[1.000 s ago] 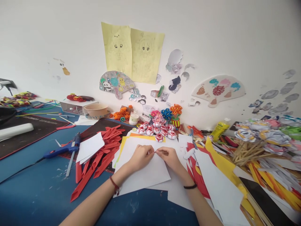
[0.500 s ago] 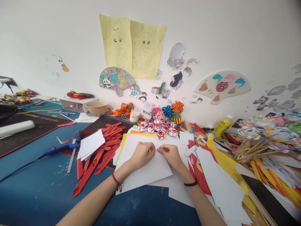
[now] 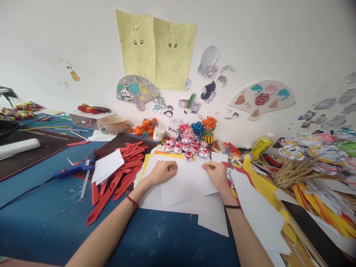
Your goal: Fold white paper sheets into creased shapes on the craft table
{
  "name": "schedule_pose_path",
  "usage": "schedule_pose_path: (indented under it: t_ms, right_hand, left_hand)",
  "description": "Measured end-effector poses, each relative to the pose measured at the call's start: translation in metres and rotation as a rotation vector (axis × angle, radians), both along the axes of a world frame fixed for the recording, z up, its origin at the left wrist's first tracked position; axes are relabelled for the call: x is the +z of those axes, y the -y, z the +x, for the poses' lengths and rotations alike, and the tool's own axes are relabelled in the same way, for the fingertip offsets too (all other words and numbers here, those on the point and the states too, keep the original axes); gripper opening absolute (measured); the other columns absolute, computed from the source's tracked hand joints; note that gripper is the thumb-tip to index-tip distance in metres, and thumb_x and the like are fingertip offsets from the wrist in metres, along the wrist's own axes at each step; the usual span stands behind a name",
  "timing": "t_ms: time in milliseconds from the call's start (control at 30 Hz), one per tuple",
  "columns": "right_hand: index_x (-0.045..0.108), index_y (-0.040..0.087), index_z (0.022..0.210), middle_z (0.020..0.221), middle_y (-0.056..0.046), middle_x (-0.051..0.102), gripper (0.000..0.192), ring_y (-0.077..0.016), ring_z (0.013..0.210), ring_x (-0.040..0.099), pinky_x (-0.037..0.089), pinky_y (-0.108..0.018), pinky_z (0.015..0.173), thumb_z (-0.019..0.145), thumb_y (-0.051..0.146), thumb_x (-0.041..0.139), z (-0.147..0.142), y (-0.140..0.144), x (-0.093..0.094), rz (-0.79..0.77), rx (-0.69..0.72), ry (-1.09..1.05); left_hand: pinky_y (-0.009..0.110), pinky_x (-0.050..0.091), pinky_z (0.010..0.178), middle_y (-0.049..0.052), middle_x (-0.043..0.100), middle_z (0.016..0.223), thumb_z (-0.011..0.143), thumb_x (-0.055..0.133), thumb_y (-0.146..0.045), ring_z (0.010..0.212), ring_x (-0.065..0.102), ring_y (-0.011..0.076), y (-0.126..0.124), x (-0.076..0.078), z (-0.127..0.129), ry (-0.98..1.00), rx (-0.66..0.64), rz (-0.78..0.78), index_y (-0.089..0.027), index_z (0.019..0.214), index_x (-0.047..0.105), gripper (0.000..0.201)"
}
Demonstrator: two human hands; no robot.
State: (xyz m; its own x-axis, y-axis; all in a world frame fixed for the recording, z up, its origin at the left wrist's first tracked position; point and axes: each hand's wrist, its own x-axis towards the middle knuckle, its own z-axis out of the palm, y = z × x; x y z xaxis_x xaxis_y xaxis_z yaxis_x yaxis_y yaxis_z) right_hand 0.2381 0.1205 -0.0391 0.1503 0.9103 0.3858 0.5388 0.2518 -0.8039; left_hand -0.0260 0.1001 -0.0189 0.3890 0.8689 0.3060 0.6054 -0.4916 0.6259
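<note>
A plain white sheet of paper (image 3: 186,185) spans the space between my hands, over other white sheets. My left hand (image 3: 164,171) has its thumb and forefinger curled together at the sheet's upper left part. On the right, my right hand (image 3: 216,173) pinches the sheet near its upper right edge, fingertips pointing inward. Just behind lie several red-and-white folded paper flowers (image 3: 189,149). Left of my left hand are a heap of folded red paper strips (image 3: 122,176) and a small stack of white paper pieces (image 3: 108,165).
A blue glue gun (image 3: 73,170) with a cord lies on the blue tabletop (image 3: 50,222) at left. A beige bowl (image 3: 113,125) stands at the back. To the right are yellow paper (image 3: 263,194), a yellow bottle (image 3: 261,146), paper flowers on sticks (image 3: 294,152) and a dark flat object (image 3: 311,230).
My hands have moved apart, the left slightly left and the right to the right. The white sheet between them has shifted and turned, its lower edge now farther from me.
</note>
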Motion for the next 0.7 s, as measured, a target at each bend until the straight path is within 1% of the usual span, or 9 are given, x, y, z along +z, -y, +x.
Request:
schedule_pose_path:
  t_ms: [133, 333, 500, 700]
  right_hand:
    - [0.072, 0.018, 0.068, 0.07, -0.008, 0.072, 0.024, -0.0263, 0.069, 0.064, 0.045, -0.036, 0.069, 0.069, 0.041, 0.065, 0.008, -0.002, -0.002, 0.005, -0.097, 0.009]
    - [0.074, 0.018, 0.07, 0.068, -0.006, 0.072, 0.026, -0.0256, 0.069, 0.065, 0.045, -0.036, 0.073, 0.068, 0.042, 0.066, 0.011, -0.004, -0.005, 0.009, -0.214, 0.044]
    - [0.074, 0.018, 0.07, 0.068, -0.006, 0.072, 0.025, -0.0251, 0.07, 0.066, 0.045, -0.034, 0.072, 0.069, 0.042, 0.065, 0.01, -0.003, -0.006, 0.018, -0.244, 0.067]
    - [0.074, 0.018, 0.07, 0.069, -0.007, 0.073, 0.026, -0.0255, 0.068, 0.066, 0.046, -0.035, 0.071, 0.07, 0.042, 0.064, 0.006, -0.001, -0.007, 0.042, -0.216, 0.072]
  left_hand:
    - [0.025, 0.039, 0.066, 0.0, 0.064, 0.073, 0.073, 0.049, -0.022, 0.069, 0.055, 0.0153, -0.008, 0.0, -0.013, -0.006, 0.06, 0.034, -0.02, 0.071, 0.062, 0.013]
    - [0.024, 0.04, 0.066, 0.0, 0.064, 0.073, 0.072, 0.05, -0.024, 0.069, 0.055, 0.0148, -0.017, -0.001, -0.027, -0.016, 0.15, 0.017, -0.019, 0.072, 0.062, 0.013]
    - [0.025, 0.041, 0.068, -0.001, 0.065, 0.073, 0.072, 0.051, -0.025, 0.069, 0.057, 0.0149, -0.021, -0.004, -0.032, -0.012, 0.198, 0.009, -0.02, 0.073, 0.063, 0.013]
    - [0.026, 0.04, 0.07, -0.001, 0.066, 0.071, 0.07, 0.054, -0.026, 0.068, 0.057, 0.0156, -0.024, -0.01, -0.037, 0.001, 0.254, 0.003, -0.021, 0.071, 0.065, 0.012]
